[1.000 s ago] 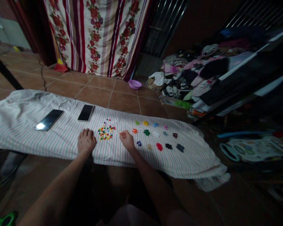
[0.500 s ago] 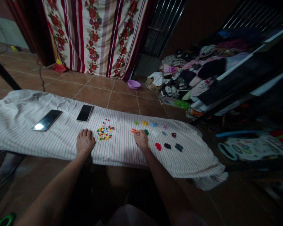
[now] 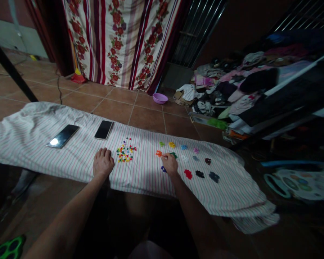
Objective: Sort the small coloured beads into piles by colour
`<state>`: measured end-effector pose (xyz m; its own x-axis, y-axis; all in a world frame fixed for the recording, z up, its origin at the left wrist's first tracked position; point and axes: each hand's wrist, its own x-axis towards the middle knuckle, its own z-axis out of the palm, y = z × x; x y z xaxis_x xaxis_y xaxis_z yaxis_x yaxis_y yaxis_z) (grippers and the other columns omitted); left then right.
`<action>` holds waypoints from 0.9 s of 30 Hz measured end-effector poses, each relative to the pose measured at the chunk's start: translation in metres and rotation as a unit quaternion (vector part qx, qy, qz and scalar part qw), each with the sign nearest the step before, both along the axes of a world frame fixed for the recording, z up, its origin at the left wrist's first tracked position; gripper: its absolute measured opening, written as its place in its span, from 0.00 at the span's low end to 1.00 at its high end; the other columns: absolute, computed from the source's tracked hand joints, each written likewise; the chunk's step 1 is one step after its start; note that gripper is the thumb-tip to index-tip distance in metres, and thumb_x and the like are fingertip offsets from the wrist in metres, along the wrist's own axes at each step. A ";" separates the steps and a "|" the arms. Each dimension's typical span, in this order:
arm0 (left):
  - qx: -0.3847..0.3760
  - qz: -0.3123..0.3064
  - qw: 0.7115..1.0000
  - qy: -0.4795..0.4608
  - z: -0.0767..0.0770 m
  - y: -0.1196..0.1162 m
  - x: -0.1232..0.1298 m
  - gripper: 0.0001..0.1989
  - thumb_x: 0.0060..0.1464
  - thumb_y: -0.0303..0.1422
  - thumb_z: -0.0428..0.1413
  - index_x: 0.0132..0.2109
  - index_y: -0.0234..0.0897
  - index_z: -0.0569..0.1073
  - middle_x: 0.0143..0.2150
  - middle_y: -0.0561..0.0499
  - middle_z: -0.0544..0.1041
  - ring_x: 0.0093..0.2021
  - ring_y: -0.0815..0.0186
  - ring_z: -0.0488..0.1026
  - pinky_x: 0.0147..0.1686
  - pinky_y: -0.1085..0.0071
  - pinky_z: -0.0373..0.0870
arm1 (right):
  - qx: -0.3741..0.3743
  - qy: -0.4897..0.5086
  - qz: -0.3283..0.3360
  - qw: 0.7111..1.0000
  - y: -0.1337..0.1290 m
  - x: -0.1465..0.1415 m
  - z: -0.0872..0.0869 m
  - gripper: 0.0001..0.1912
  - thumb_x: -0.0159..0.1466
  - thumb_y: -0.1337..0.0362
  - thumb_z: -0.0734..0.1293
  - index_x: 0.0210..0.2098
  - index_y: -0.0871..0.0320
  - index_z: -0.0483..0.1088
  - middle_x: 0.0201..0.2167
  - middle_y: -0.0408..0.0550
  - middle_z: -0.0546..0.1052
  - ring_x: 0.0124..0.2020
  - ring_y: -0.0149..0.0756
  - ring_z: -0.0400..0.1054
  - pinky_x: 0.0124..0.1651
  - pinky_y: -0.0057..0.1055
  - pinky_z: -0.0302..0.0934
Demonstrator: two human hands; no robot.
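Observation:
My right hand (image 3: 170, 163) is closed in a pinch beside a small orange pile of beads (image 3: 158, 153); whatever lies between the fingertips is too small to make out. It partly covers a dark green pile (image 3: 173, 155). Just below the fingers sits a purple pile (image 3: 163, 168). My left hand (image 3: 103, 162) rests palm down on the striped cloth (image 3: 78, 162), its fingers lying forward and holding nothing. To its right spreads a patch of mixed coloured beads (image 3: 126, 153). Further right are single-colour piles, among them red (image 3: 188, 174), black (image 3: 199, 174) and yellow (image 3: 172, 144).
Two phones lie on the cloth: a dark one (image 3: 103, 129) beyond my left hand and a shiny one (image 3: 63, 136) further left. A purple basin (image 3: 160, 98) stands on the tiled floor, near a heap of clothes (image 3: 232, 86). A floral curtain (image 3: 118, 43) hangs behind.
The whole view has shifted, so things appear further right. My right hand stays by the orange pile, and the purple pile now shows more below it. My left hand keeps its place.

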<state>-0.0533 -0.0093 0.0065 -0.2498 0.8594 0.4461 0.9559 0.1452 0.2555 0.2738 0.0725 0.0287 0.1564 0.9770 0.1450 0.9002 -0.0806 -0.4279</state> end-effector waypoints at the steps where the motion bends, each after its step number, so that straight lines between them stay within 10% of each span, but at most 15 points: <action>1: -0.003 0.002 1.000 0.002 0.000 0.000 0.000 0.16 0.55 0.29 0.46 0.48 0.33 0.72 0.56 0.38 0.72 0.61 0.49 0.64 0.58 0.53 0.60 | 0.006 0.002 -0.002 1.000 0.000 -0.001 0.001 0.08 0.61 0.64 0.63 0.35 0.58 0.74 0.37 0.51 0.76 0.39 0.38 0.69 0.41 0.31 0.60; 9: -0.003 0.007 1.000 0.002 0.001 0.002 0.001 0.16 0.55 0.29 0.47 0.48 0.34 0.72 0.55 0.38 0.72 0.60 0.50 0.65 0.59 0.54 0.60 | 0.100 0.037 0.100 0.989 0.009 -0.031 0.015 0.12 0.62 0.66 0.59 0.37 0.56 0.74 0.36 0.50 0.76 0.36 0.36 0.68 0.43 0.30 0.60; 17: -0.006 0.005 1.000 0.005 0.002 0.001 0.002 0.16 0.55 0.29 0.47 0.48 0.33 0.73 0.56 0.38 0.72 0.61 0.50 0.64 0.60 0.55 0.60 | 0.058 0.003 0.271 0.961 0.047 -0.124 0.017 0.14 0.65 0.68 0.60 0.42 0.55 0.77 0.40 0.48 0.77 0.44 0.36 0.67 0.50 0.30 0.59; 27: -0.021 0.005 1.000 -0.003 0.008 0.001 0.004 0.17 0.55 0.28 0.47 0.49 0.31 0.73 0.57 0.38 0.72 0.62 0.50 0.63 0.61 0.54 0.59 | 0.003 -0.063 0.308 0.949 0.086 -0.186 0.013 0.16 0.65 0.70 0.60 0.44 0.53 0.78 0.46 0.47 0.77 0.49 0.39 0.62 0.53 0.31 0.54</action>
<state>-0.0495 -0.0085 0.0145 -0.2609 0.8751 0.4076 0.9529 0.1657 0.2541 0.0877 0.1588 0.0413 -0.4630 0.8767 0.1305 0.8202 0.4796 -0.3117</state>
